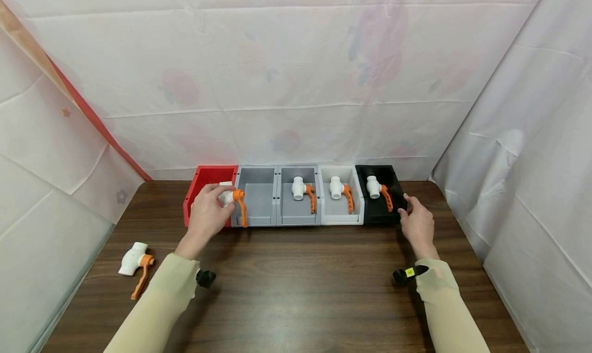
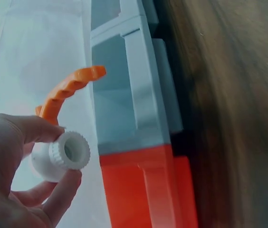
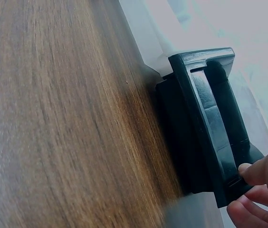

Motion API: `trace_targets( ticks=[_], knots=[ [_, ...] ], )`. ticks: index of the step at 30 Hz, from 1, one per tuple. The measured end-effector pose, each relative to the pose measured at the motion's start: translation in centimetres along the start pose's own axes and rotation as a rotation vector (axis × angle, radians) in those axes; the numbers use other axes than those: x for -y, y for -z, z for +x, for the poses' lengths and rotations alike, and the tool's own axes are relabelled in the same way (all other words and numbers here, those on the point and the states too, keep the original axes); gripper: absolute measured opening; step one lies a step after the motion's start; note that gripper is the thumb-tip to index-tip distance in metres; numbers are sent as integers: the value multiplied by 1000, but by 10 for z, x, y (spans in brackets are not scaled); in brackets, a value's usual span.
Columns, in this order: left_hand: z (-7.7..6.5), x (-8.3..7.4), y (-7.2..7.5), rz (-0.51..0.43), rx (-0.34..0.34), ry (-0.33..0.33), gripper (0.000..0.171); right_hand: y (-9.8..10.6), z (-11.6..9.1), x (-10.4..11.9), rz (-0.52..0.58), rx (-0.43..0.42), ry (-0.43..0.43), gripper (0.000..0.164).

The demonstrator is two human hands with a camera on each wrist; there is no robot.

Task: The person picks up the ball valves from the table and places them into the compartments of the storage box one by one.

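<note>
My left hand (image 1: 208, 211) pinches a white ball valve (image 2: 48, 161) with an orange lever between thumb and fingers. It holds the valve in the air around where the red bin (image 1: 214, 174) meets the left grey bin (image 1: 256, 221). In the left wrist view, the valve's round open end faces the camera. At the row's other end, my right hand (image 1: 418, 227) grips the right side wall of the black bin (image 3: 205, 109), its thumb at the rim and other fingers outside. A ball valve (image 1: 373, 187) lies inside that bin.
The right grey bin (image 1: 298, 221) and the white bin (image 1: 342, 220) each contain a similar valve. Another ball valve (image 1: 134, 259) lies at the left of the wooden table (image 1: 300, 291). A patterned white cloth (image 1: 287, 86) hangs behind the row.
</note>
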State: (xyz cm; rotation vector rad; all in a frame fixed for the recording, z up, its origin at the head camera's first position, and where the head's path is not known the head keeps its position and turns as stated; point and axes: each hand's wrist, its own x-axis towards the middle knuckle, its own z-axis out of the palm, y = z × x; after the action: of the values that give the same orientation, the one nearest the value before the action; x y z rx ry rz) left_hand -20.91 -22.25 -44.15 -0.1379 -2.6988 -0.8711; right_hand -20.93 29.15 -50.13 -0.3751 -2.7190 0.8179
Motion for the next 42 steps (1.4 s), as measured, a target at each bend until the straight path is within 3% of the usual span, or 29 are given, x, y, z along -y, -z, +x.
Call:
trace_targets(
  ticks=[12, 19, 31, 42],
  knots=[
    [31, -21, -34, 28, -30, 55, 39, 0, -1, 0, -2, -6, -7, 46],
    [43, -23, -53, 69, -50, 51, 39, 0, 0, 1, 3, -2, 14, 45],
    [53, -27, -79, 98, 42, 73, 39, 0, -1, 0, -4, -14, 2, 46],
    [64, -25, -91, 126, 117, 101, 37, -1, 0, 0, -10, -18, 10, 44]
  ],
)
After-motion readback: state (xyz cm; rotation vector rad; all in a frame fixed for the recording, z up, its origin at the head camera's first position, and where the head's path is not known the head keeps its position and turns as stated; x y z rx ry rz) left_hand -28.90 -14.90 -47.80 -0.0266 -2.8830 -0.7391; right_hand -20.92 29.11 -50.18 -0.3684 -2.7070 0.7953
